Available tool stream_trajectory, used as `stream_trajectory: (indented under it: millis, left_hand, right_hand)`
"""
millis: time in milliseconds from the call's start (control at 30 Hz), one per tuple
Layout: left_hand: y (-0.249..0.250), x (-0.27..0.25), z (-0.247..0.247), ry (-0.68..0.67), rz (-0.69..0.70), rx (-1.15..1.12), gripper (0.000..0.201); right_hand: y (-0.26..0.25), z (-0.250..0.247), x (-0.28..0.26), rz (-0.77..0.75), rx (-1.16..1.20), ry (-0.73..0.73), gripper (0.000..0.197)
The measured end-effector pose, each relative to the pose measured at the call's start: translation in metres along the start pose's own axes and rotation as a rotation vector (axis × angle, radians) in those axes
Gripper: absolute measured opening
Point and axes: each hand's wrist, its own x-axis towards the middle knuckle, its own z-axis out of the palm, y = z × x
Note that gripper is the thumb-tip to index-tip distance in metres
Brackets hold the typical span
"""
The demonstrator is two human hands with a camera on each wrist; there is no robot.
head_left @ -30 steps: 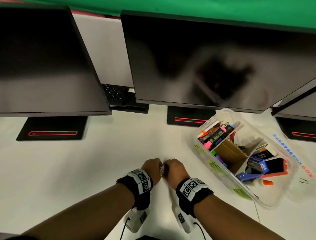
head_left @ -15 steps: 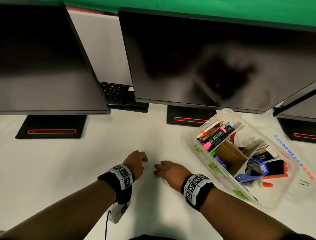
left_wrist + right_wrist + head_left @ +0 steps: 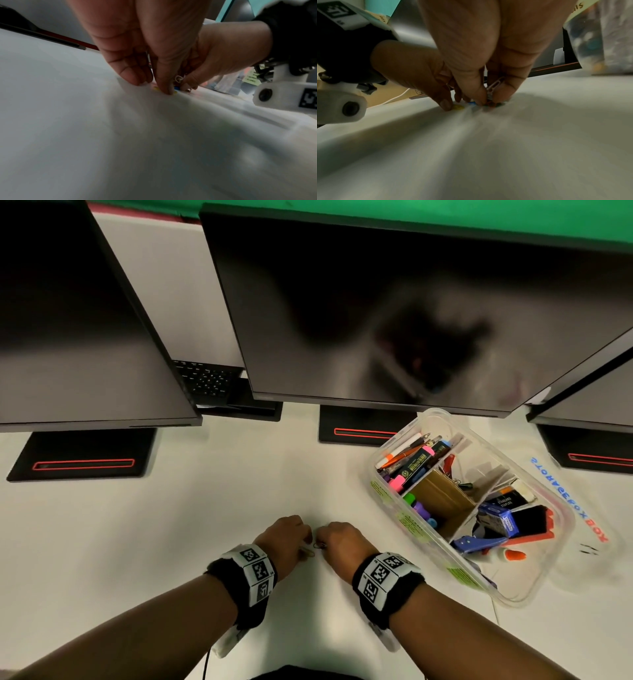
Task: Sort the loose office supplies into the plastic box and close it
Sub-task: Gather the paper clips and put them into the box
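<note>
On the white table (image 3: 171,525) my two hands meet over a small heap of coloured paper clips (image 3: 318,545). My right hand (image 3: 321,542) pinches a bunch of clips (image 3: 494,86) between thumb and fingers, just above the table. My left hand (image 3: 306,538) has its fingertips down on the table, with the thumb (image 3: 164,86) on a yellow clip (image 3: 458,107). A blue clip (image 3: 471,103) lies between the hands. The clear plastic box (image 3: 387,501) stands open to the right, holding pens, highlighters, a stapler and staple boxes.
The box's clear lid (image 3: 582,508), with blue and red lettering, lies under and behind the box. Three dark monitors (image 3: 376,320) on black stands (image 3: 82,453) line the back of the table. A keyboard (image 3: 209,378) sits behind the left monitor.
Half a second ago my hands were spread apart on the table; they have drawn together again, and my right hand now pinches a bunch of clips.
</note>
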Motion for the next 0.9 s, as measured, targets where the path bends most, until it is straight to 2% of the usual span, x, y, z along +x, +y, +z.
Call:
stream_trajectory:
  millis: [100, 267, 433, 533, 667, 800, 900]
  left_hand:
    - [0.008, -0.002, 0.003, -0.001, 0.014, 0.029, 0.017]
    - [0.014, -0.003, 0.001, -0.038, 0.014, 0.082, 0.017]
    - [0.018, -0.003, -0.002, -0.087, -0.012, 0.017, 0.015]
    - [0.023, -0.001, -0.005, -0.082, -0.014, -0.075, 0.029]
    - [0.038, 0.010, -0.009, -0.098, -0.001, -0.113, 0.042]
    - [0.051, 0.026, -0.004, -0.110, 0.028, 0.091, 0.034]
    - [0.054, 0.026, 0.003, -0.099, 0.054, 0.198, 0.025]
  right_hand:
    - [-0.001, 0.001, -0.005, 0.073, 0.047, -0.006, 0.029]
    - [0.004, -0.004, -0.010, 0.149, 0.101, -0.006, 0.025]
    - [0.013, -0.021, -0.017, 0.257, 0.299, 0.052, 0.012]
    - [0.014, -0.035, -0.024, 0.302, 0.387, 0.080, 0.031]
    - [0.005, -0.054, -0.036, 0.322, 0.383, 0.177, 0.018]
    - [-0.009, -0.075, -0.050, 0.297, 0.425, 0.253, 0.009]
    - [-0.014, -0.102, -0.061, 0.277, 0.451, 0.305, 0.016]
